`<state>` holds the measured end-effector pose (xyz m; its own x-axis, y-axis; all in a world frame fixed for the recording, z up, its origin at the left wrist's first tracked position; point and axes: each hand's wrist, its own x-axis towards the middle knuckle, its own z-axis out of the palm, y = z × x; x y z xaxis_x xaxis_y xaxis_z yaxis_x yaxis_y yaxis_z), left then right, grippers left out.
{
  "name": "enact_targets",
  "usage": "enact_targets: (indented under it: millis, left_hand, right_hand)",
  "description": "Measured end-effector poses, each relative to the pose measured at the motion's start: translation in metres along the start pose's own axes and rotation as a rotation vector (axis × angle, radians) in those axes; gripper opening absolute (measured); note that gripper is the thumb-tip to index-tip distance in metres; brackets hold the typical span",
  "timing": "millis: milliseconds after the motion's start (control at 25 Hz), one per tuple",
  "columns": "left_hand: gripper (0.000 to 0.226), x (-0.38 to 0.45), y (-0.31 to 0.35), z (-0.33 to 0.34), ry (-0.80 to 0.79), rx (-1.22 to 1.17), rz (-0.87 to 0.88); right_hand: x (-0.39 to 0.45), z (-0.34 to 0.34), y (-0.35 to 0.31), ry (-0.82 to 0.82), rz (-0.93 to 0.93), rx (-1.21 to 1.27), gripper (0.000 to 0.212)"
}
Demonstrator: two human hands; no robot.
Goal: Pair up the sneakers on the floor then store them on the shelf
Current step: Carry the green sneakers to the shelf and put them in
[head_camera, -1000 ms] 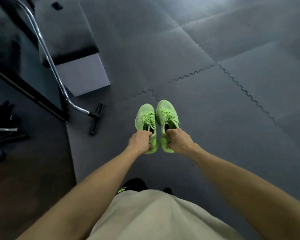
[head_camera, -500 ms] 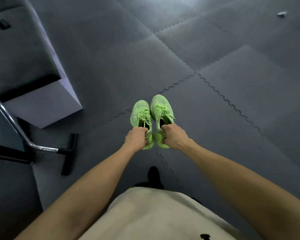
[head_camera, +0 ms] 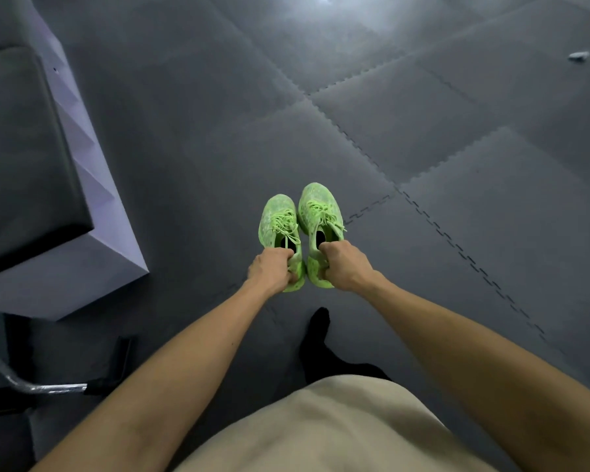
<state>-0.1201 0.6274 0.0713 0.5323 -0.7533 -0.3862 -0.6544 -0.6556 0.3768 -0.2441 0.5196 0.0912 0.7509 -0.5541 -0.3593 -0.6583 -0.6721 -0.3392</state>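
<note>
Currently held: one pair of lime-green sneakers, carried side by side, toes pointing away, above the dark foam-tile floor point(head_camera: 423, 137).
- Left hand point(head_camera: 272, 269): fingers curled round the heel collar of the left sneaker point(head_camera: 277, 221).
- Right hand point(head_camera: 343, 265): fingers curled round the heel collar of the right sneaker point(head_camera: 317, 212). The two shoes sit just beside each other, perhaps touching at the midsole.
- Shelf: not in view; the route to it cannot be judged.

Hazards, as I judge them:
- Each shoe hangs from its heel only, so a loosened grip would likely let it swing toe-down and drop.
- Loose laces point(head_camera: 324, 212) trail over the tongues and could snag.
- Grey box point(head_camera: 82, 233) and chrome tube point(head_camera: 31, 383) stand to the person's left; a blind sidestep could trip the stockinged foot point(head_camera: 315, 330).
</note>
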Motion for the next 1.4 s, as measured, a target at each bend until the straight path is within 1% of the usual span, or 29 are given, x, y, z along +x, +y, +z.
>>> enact_targets:
  millis: [160,400,640,760,880,1080,1320,1400]
  left_hand:
    - [0.039,0.095,0.01,-0.053,-0.003,-0.034,-0.041]
    - [0.04,0.242,-0.004,-0.13,0.012,-0.045,-0.09]
    - [0.027,0.409,-0.049,-0.215,0.001,-0.059,-0.075]
    - [0.035,0.471,-0.072,-0.262,0.003,-0.089,-0.075]
    - [0.031,0.527,-0.103,-0.308,0.004,-0.13,-0.113]
    - [0.025,0.589,-0.159,-0.366,0.091,-0.188,-0.237]
    - [0.008,0.651,-0.233,-0.408,0.256,-0.309,-0.563]
    - [0.01,0.66,-0.245,-0.418,0.319,-0.362,-0.683]
  right_hand:
    - [0.108,-0.05,0.003,-0.041,-0.018,-0.007,0.017]
    - [0.266,-0.114,-0.008,-0.055,-0.05,-0.06,0.015]
    - [0.45,-0.163,-0.043,-0.034,-0.041,-0.058,0.016]
    - [0.53,-0.194,-0.072,-0.037,-0.035,-0.053,0.015]
    - [0.606,-0.221,-0.106,-0.051,-0.07,-0.072,0.015]
    - [0.719,-0.245,-0.166,-0.12,-0.22,-0.156,0.013]
    - [0.855,-0.256,-0.26,-0.276,-0.558,-0.293,0.007]
    - [0.886,-0.257,-0.291,-0.321,-0.686,-0.358,0.01]
